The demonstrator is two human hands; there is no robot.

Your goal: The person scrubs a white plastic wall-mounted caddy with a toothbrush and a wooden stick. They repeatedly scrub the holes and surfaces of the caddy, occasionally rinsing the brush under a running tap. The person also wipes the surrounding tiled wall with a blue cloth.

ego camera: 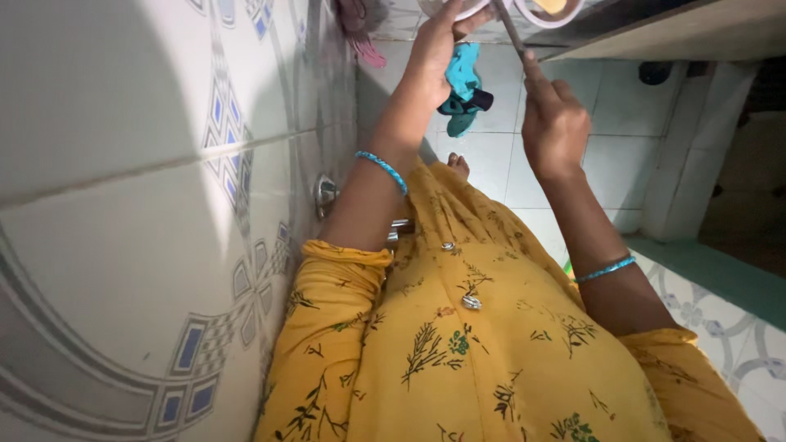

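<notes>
L hand [438,49] grips white bowl [446,8] rim; R hand [553,123] clasps knife [509,26]. Teal cloth [463,86] below, tiled wall [164,205] left.

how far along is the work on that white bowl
Nothing looks finished: too little of the bowl shows to tell. In hand: the left hand grips the rim of the white bowl at the top edge, and the right hand holds a thin metal tool angled up to it. What is left cannot be judged, as the bowl is mostly out of frame. A second bowl with something yellow inside sits beside it.
</notes>
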